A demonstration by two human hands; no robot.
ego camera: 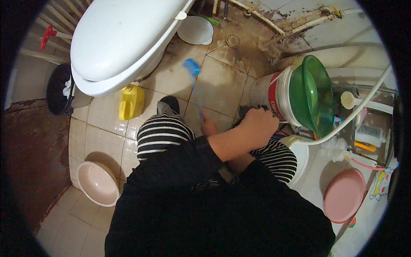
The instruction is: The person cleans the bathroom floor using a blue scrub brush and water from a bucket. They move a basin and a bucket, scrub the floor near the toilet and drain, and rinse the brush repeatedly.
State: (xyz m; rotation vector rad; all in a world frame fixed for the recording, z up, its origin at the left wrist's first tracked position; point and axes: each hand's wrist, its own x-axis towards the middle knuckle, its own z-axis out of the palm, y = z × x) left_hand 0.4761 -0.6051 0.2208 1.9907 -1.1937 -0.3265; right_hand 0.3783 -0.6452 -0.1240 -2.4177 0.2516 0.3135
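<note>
My right hand [209,126] grips the handle of a blue long-handled brush [191,67], reaching out from beneath my left forearm. The brush head is motion-blurred and lies over the wet floor tiles [221,80] between the toilet and the bucket. Crossing above it, my left forearm brings my left hand [260,123] over my right knee. Its fingers are curled into a fist; nothing shows in it, though the palm is turned out of sight. A yellow plastic jug [131,102] stands by my left foot, under the front of the white toilet [125,38].
A round floor drain [233,40] sits near the dirty wall pipes. To the right, a green basin [316,96] leans on a white bucket [268,88], close to a shower hose [353,119]. A pale basin [98,183], pink basin [345,196] and black bin [59,90] surround me.
</note>
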